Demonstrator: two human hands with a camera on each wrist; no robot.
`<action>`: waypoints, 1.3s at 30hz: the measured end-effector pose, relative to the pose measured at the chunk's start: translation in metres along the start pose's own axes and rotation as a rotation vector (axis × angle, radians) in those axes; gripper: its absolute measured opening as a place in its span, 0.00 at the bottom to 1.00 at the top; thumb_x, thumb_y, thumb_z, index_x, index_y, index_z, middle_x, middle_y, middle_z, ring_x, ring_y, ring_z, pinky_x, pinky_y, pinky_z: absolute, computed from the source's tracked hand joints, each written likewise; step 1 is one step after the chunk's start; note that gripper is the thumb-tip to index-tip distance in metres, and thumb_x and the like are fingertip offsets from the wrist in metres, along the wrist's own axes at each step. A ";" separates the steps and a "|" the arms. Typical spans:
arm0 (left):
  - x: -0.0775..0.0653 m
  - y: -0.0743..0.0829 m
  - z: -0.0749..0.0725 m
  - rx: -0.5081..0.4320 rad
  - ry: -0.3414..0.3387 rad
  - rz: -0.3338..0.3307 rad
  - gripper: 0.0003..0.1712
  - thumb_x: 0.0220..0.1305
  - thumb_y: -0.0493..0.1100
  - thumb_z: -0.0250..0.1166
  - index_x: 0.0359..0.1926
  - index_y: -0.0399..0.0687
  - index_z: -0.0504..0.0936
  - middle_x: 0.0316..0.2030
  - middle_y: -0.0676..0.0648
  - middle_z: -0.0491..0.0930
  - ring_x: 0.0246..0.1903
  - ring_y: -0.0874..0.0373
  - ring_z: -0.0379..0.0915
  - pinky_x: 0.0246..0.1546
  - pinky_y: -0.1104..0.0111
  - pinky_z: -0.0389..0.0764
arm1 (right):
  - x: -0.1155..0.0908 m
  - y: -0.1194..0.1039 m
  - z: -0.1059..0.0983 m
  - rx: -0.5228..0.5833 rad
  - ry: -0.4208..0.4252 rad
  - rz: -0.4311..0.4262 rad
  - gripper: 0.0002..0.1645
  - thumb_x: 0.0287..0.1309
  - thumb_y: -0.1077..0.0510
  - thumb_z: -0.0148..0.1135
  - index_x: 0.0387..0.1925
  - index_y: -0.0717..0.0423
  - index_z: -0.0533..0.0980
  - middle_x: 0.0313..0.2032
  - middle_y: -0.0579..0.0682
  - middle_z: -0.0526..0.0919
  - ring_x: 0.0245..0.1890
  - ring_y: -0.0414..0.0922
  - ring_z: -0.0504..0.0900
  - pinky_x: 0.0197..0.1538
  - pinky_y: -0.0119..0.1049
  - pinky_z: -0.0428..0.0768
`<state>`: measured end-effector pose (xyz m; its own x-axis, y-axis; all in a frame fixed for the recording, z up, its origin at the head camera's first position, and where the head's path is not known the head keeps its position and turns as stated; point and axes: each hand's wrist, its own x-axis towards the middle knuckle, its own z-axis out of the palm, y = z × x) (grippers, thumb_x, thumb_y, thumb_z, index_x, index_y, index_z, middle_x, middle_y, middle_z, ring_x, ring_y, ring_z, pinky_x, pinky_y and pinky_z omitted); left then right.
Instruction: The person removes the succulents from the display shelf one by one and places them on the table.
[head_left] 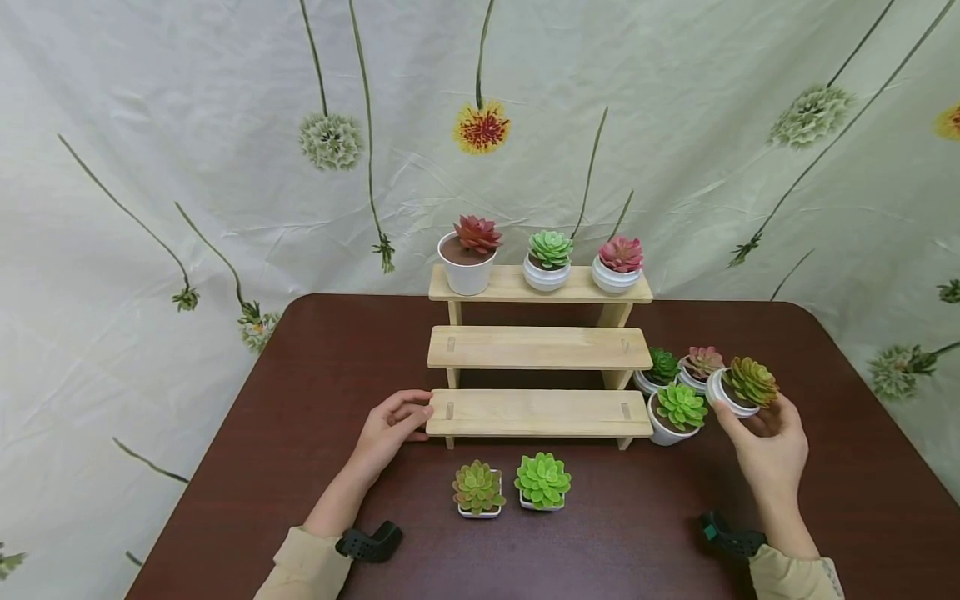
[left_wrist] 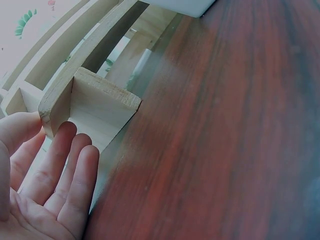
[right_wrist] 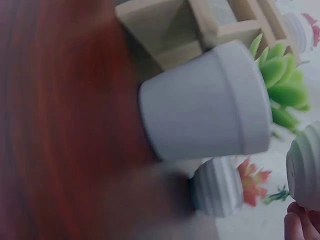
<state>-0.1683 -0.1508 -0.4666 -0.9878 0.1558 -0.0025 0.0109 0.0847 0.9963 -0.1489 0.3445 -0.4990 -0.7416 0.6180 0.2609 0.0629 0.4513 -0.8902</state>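
Note:
A three-tier wooden plant stand (head_left: 540, 413) stands on the table. At the left end of its lowest shelf, my left hand (head_left: 393, 427) grips the board's edge; the left wrist view shows the thumb and fingertips against that wooden end (left_wrist: 57, 102). My right hand (head_left: 776, 446) holds a white ribbed pot with a green-and-red succulent (head_left: 750, 382), tilted and raised right of the stand. Just left of it are a bright green succulent (head_left: 681, 406), a dark green one (head_left: 663, 365) and a pink one (head_left: 705, 362), all potted. The right wrist view shows the held pot (right_wrist: 306, 167) at its edge.
On the top shelf sit a dark red succulent (head_left: 468, 267), a pale green one (head_left: 549, 258) and a pink one (head_left: 618, 262). Two small potted succulents, one reddish-green (head_left: 478, 487) and one bright green (head_left: 543, 481), stand before the stand. A flowered cloth (head_left: 225, 125) hangs behind the table.

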 end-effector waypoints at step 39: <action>0.007 -0.020 -0.004 -0.013 0.005 0.025 0.20 0.63 0.41 0.63 0.54 0.36 0.75 0.39 0.37 0.81 0.36 0.58 0.79 0.35 0.62 0.82 | -0.019 -0.035 -0.011 -0.309 -0.395 0.121 0.46 0.55 0.47 0.65 0.64 0.72 0.58 0.57 0.72 0.67 0.55 0.64 0.70 0.52 0.54 0.73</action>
<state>-0.1757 -0.1554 -0.4866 -0.9881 0.1523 0.0230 0.0337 0.0683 0.9971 -0.1291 0.3243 -0.4690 -0.9088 0.4142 -0.0511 0.3139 0.5978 -0.7376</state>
